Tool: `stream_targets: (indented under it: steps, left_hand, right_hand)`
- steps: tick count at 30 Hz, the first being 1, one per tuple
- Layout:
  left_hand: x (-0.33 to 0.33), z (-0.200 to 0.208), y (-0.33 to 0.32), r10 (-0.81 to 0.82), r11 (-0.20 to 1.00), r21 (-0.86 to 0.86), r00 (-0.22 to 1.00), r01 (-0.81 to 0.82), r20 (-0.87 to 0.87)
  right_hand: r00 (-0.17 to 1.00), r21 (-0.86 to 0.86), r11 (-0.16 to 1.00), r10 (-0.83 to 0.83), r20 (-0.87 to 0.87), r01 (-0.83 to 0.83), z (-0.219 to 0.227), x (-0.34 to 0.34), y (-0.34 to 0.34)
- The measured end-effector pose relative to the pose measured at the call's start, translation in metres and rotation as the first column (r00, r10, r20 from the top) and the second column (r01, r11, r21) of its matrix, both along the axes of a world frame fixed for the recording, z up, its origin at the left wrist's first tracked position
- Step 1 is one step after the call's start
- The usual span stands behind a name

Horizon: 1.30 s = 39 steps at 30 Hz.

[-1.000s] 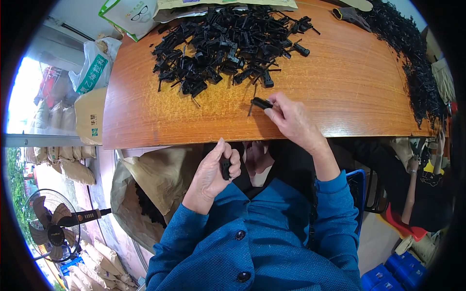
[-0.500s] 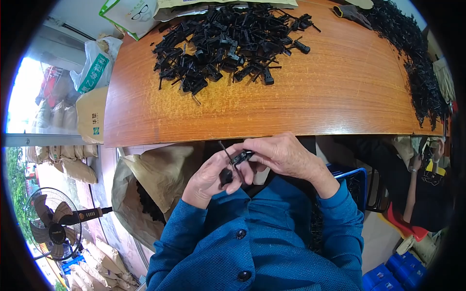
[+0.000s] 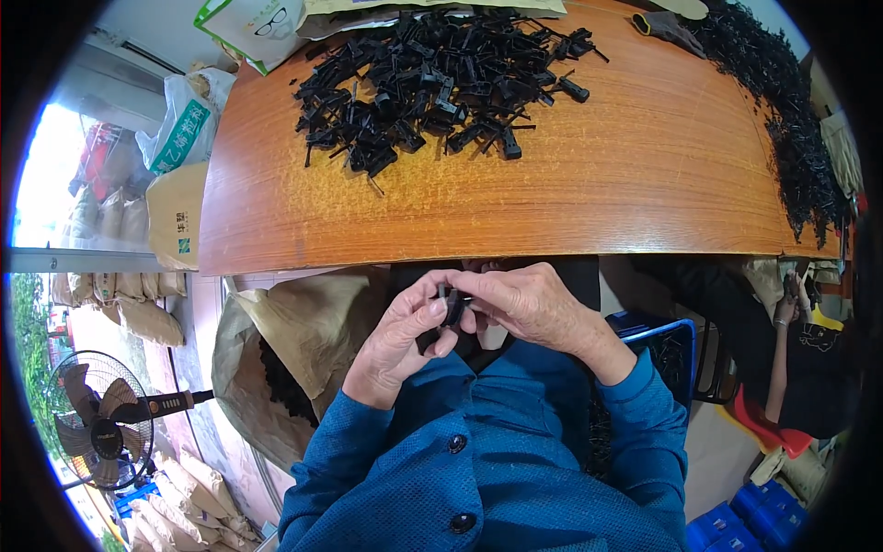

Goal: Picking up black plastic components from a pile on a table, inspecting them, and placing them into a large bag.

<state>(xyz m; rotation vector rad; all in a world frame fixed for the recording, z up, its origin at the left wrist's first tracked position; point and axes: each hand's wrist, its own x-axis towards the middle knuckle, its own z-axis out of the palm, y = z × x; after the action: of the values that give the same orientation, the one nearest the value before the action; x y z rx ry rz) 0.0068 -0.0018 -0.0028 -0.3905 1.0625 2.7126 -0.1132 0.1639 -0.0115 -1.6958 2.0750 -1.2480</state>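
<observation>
Just below the table's front edge, my left hand (image 3: 395,342) is closed around a small black plastic part (image 3: 453,311), pinched between thumb and fingers. My right hand (image 3: 538,311) meets it from the other side, its thumb and fingers closed on the same part. Fingers cover much of the part, so its full shape is hidden. On the wooden table (image 3: 552,202) beyond lies a heap of similar black plastic parts (image 3: 432,101), many with thin stick-like pieces poking out.
An open woven sack (image 3: 308,322) with black pieces stands left of my lap, a blue crate (image 3: 681,333) at my right. Thin black scraps (image 3: 800,156) cover the table's right end, near a dark glove (image 3: 669,32). A fan (image 3: 101,423) stands left; another person's arm (image 3: 780,359) shows right.
The part has turned between my fingers, and the thin stick that poked up is out of sight. My left thumb has come over it; both hands stay close together.
</observation>
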Motion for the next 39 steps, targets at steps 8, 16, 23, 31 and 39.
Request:
stream_targets:
  steps: [8, 16, 23, 31, 39]
  left_hand:
    - [-0.003, 0.011, -0.001, 0.125, 0.878, -0.462, 0.992, -0.123, -0.027]
    - [-0.007, 0.008, 0.007, 0.094, 0.490, -0.851, 0.982, -0.189, -0.164]
    - [-0.006, 0.007, 0.005, 0.094, 0.329, -0.921, 0.978, -0.207, -0.187]
    - [-0.007, 0.004, 0.005, 0.015, -0.010, -0.954, 0.954, -0.299, -0.299]
    - [-0.012, 0.001, 0.003, 0.165, 0.291, -0.890, 0.934, -0.352, -0.316]
  right_hand:
    - [0.703, 0.013, 0.980, -0.151, 0.695, 0.198, 0.001, 0.031, -0.010]
    - [0.700, -0.015, 0.971, -0.162, 0.695, 0.240, 0.001, 0.039, -0.024]
    - [0.710, -0.036, 0.961, -0.178, 0.682, 0.274, -0.001, 0.044, -0.031]
    - [0.688, -0.020, 0.952, -0.207, 0.696, 0.306, -0.004, 0.047, -0.041]
    - [0.641, 0.034, 0.972, -0.179, 0.746, 0.233, -0.007, 0.037, -0.037]
